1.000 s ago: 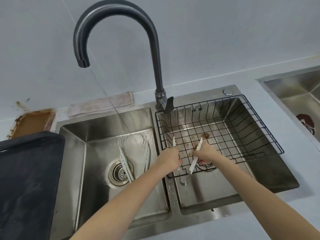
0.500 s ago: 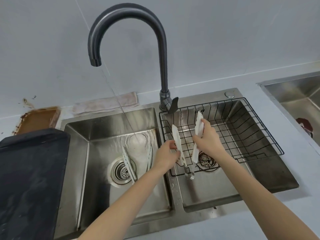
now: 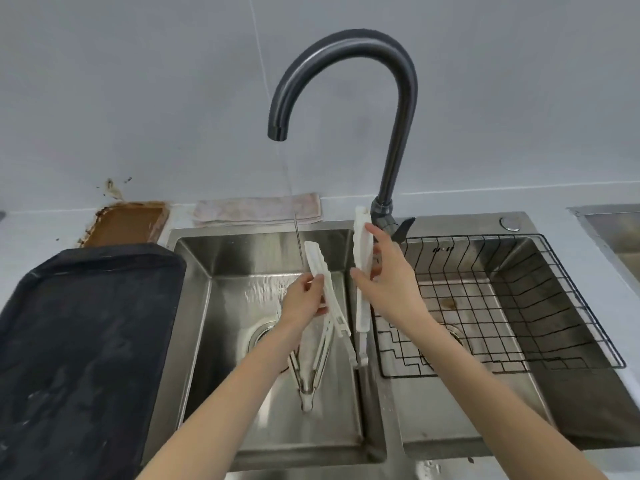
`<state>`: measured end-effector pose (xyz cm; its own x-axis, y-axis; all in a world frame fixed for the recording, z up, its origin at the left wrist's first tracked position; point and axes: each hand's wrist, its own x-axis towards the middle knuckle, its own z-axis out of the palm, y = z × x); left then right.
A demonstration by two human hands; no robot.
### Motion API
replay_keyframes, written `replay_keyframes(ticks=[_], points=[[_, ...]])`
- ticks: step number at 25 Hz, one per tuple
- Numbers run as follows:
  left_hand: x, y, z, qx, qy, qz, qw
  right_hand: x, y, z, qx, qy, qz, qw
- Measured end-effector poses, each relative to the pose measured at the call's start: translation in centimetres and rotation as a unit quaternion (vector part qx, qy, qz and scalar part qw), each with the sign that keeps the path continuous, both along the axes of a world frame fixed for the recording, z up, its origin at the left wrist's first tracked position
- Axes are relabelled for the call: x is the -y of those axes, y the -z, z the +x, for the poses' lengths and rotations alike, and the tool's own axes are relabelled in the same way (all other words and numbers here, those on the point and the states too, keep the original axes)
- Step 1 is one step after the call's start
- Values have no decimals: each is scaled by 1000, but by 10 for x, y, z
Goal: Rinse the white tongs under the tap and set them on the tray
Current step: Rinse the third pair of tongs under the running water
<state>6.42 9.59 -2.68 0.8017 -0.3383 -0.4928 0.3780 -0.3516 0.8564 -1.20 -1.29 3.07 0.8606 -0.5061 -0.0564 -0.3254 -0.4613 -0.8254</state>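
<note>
I hold a pair of white tongs (image 3: pixel 362 251) spread wide over the left sink basin (image 3: pixel 221 358). My left hand (image 3: pixel 304 301) grips the left arm of the tongs (image 3: pixel 317 261). My right hand (image 3: pixel 384 282) grips the right arm, which stands nearly upright. The two arms meet low near the divider between the basins. A thin stream of water falls from the dark curved tap (image 3: pixel 346 64) just left of the left arm. The black tray (image 3: pixel 86 341) lies on the counter at the left.
A second pair of tongs (image 3: pixel 308 375) lies on the left basin's floor near the drain. A black wire basket (image 3: pixel 502 306) sits in the right basin. A folded cloth (image 3: pixel 256 209) and a brown stained patch (image 3: pixel 124 221) are behind the sink.
Both hands have lifted the white tongs out of the wire basket and carried them left, over the left basin and close to the water stream. The view has shifted left.
</note>
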Motion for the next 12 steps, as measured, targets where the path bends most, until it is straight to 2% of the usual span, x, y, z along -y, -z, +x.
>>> replay_keyframes(ticks=[7,12], points=[[1,3,61,12,-63,-38,997,-6,4,44,-5,-55,-46,997],[12,9,88,25,-39,-15,999,-6,10,60,2,-47,-54,997]])
